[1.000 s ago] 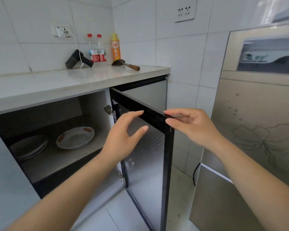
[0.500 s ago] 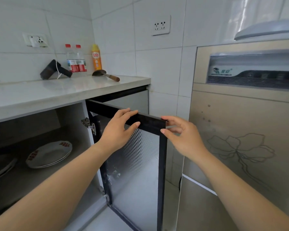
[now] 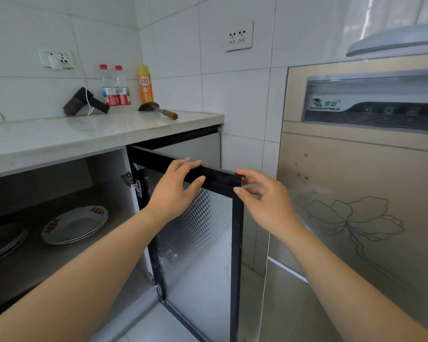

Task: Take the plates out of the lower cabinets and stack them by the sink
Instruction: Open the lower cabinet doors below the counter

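White tiles (image 3: 235, 99), pale countertop (image 3: 59, 139), plates (image 3: 74, 224) beneath

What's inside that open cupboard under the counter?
On its shelf sits a stack of white plates with red marks, beside another plate stack cut off at the left edge. The left arm covers the shelf's front, and underneath is hidden.

A single view is given, taken by a wide-angle camera worn on the head. It is aimed forward and down from above the counter (image 3: 104, 134), with the lower cabinet (image 3: 47, 262) at left and the cabinet door (image 3: 203, 230) framed close at centre.
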Demonstrator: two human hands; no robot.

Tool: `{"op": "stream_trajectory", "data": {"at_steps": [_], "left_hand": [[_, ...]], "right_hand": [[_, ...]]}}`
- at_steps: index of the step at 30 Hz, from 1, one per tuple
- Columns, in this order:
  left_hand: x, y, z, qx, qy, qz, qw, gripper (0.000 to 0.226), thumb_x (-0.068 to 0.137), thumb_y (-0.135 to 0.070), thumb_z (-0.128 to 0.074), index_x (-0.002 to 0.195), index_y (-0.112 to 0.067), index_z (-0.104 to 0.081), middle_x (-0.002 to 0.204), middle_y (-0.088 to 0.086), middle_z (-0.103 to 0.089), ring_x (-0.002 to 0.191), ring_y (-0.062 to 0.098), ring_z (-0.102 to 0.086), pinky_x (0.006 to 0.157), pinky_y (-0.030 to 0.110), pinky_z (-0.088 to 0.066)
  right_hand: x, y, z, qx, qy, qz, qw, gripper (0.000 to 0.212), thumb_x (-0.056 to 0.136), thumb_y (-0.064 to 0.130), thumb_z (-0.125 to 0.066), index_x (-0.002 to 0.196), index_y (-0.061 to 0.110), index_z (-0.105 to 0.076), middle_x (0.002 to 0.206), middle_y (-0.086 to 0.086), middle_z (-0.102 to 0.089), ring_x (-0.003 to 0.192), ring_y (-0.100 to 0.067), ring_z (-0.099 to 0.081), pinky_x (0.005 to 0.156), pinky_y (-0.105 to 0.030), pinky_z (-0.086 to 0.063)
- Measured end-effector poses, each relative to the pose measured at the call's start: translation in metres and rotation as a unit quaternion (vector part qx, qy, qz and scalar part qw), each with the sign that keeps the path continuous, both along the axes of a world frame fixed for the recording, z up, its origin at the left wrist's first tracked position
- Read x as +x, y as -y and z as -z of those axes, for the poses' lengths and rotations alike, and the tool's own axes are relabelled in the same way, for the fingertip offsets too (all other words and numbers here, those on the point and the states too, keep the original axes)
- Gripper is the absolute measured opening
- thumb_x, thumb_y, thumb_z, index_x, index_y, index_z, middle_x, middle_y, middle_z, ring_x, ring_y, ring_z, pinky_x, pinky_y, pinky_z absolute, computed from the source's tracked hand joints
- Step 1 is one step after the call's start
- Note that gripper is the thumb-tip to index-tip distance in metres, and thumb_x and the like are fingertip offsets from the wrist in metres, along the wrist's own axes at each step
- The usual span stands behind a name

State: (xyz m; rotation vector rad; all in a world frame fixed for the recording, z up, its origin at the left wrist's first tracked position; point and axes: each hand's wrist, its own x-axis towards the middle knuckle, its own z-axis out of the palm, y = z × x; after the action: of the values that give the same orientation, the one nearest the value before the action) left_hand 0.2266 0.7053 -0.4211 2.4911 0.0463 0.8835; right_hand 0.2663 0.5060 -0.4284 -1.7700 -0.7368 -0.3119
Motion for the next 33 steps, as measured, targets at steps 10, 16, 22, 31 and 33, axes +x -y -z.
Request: {"op": "stream_trajectory", "data": {"at_steps": [10, 16, 22, 31, 33], "left_hand": [[-0.032, 0.005, 0.007, -0.055, -0.063, 0.052, 0.995, 0.054, 0.095, -0.043, -0.04, 0.145, -0.032, -0.022, 0.156, -0.01, -0.013, 0.142, 0.005, -0.013, 0.105, 0.019, -0.011], [-0.087, -0.018, 0.011, -0.058, -0.063, 0.038, 0.996, 0.051, 0.095, -0.042, -0.04, 0.143, -0.031, -0.029, 0.148, -0.012, -0.033, 0.131, -0.003, -0.027, 0.102, 0.015, -0.019], [-0.151, -0.071, 0.03, -0.008, -0.086, -0.039, 0.996, 0.049, 0.094, -0.042, -0.04, 0.141, -0.029, -0.033, 0.146, -0.009, -0.038, 0.134, 0.008, -0.034, 0.104, 0.02, -0.024], [-0.26, -0.188, 0.058, 0.03, -0.179, -0.185, 0.966, 0.056, 0.09, -0.05, -0.045, 0.141, -0.034, -0.031, 0.149, -0.009, -0.032, 0.134, 0.012, -0.034, 0.105, 0.03, -0.039], [-0.289, -0.21, 0.056, 0.051, -0.186, -0.23, 0.954, 0.056, 0.09, -0.049, -0.045, 0.142, -0.034, -0.03, 0.15, -0.007, -0.031, 0.136, 0.015, -0.033, 0.106, 0.033, -0.036]], "right_hand": [[-0.03, -0.009, -0.018, -0.049, 0.089, 0.065, 0.993, 0.029, 0.083, 0.024, -0.067, 0.113, 0.022, -0.064, 0.113, 0.007, -0.061, 0.102, -0.004, -0.056, 0.091, -0.021, -0.045], [-0.056, -0.024, -0.021, -0.074, 0.162, 0.056, 0.982, 0.028, 0.084, 0.026, -0.065, 0.112, 0.02, -0.065, 0.111, 0.011, -0.062, 0.103, 0.0, -0.054, 0.091, -0.004, -0.036], [-0.083, -0.072, 0.0, -0.099, 0.171, 0.037, 0.98, 0.028, 0.084, 0.026, -0.067, 0.111, 0.019, -0.065, 0.117, 0.006, -0.061, 0.111, -0.01, -0.055, 0.106, -0.039, -0.038], [-0.147, -0.195, 0.045, -0.18, 0.111, -0.131, 0.969, 0.037, 0.084, 0.031, -0.066, 0.119, 0.02, -0.061, 0.121, 0.009, -0.059, 0.113, -0.004, -0.052, 0.098, -0.018, -0.038], [-0.162, -0.226, 0.052, -0.182, 0.08, -0.165, 0.966, 0.039, 0.084, 0.033, -0.065, 0.121, 0.023, -0.06, 0.12, 0.013, -0.057, 0.111, -0.001, -0.051, 0.092, -0.012, -0.036]]}}
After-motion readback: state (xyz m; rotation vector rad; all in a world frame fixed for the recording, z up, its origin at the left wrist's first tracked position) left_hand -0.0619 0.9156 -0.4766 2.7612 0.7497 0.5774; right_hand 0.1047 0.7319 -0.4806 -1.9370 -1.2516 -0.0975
